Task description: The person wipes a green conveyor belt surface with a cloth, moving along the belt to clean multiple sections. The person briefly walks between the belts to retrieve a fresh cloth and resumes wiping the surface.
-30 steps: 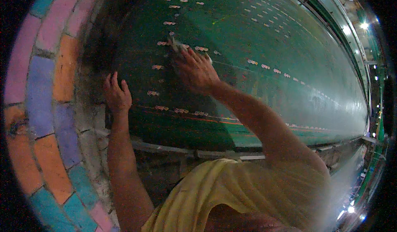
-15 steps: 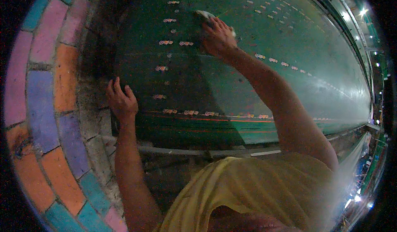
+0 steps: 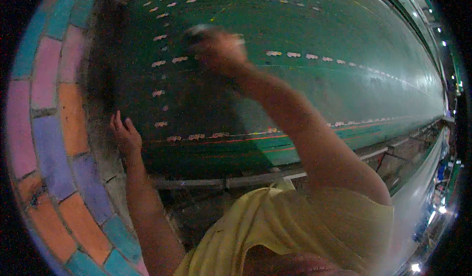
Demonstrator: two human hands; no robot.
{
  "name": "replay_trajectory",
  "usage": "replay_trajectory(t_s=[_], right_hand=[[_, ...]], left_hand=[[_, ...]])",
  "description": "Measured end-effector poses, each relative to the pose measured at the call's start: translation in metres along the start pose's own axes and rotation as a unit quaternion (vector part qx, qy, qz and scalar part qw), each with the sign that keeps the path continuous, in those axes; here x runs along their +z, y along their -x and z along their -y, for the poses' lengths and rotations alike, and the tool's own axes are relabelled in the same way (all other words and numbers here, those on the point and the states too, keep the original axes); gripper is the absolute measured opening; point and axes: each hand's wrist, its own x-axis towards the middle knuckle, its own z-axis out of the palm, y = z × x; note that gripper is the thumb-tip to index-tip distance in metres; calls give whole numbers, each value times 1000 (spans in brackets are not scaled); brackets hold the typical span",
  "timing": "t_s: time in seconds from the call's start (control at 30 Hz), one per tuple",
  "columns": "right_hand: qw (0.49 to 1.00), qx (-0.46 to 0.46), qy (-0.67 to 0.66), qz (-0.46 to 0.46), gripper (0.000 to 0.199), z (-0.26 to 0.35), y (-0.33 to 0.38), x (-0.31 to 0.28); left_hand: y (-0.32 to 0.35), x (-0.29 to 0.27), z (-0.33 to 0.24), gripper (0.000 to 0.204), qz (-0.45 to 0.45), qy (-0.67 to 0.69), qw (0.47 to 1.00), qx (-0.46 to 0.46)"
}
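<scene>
Two bare hands show against one long dark green chalkboard (image 3: 314, 40) that fills the upper and right part of the frame. The right hand (image 3: 216, 49), upper centre and blurred by motion, presses one pale cloth-like wiper (image 3: 199, 29) against the board; only a light patch of the wiper shows above the knuckles. The fingers seem curled over the wiper, though the blur keeps me from telling how tightly they grip. The left hand (image 3: 125, 134), at the left middle of the frame, lies flat and released, fingers spread, touching the board's dark left edge just beside the wall of painted bricks (image 3: 44, 104) in pink, orange, blue and teal. It holds nothing.

Across the board run rows of short white chalk marks (image 3: 285, 54): one row level with the right hand, one low row near one thin red line (image 3: 236, 139), and several dotted rows toward the top. One grey ledge (image 3: 231, 181) runs under the board. One yellow shirt (image 3: 295, 231) fills the lower centre.

Compared with half a second ago, the right hand with the wiper has slid leftward along the board and its outline has become more smeared. The left hand has stayed planted at the board's left edge, fingers now a little more open.
</scene>
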Motion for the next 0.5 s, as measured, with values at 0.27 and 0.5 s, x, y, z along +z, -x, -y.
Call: replay_trajectory(t_s=[0.27,0.5], right_hand=[[867,385,289,-128,63,-326,187,-189],[941,201,245,-119,64,-229,14,-83]], left_hand=[[-11,15,-5,50,2,-85,996,20],[5,12,10,53,-11,-106,994,-4]])
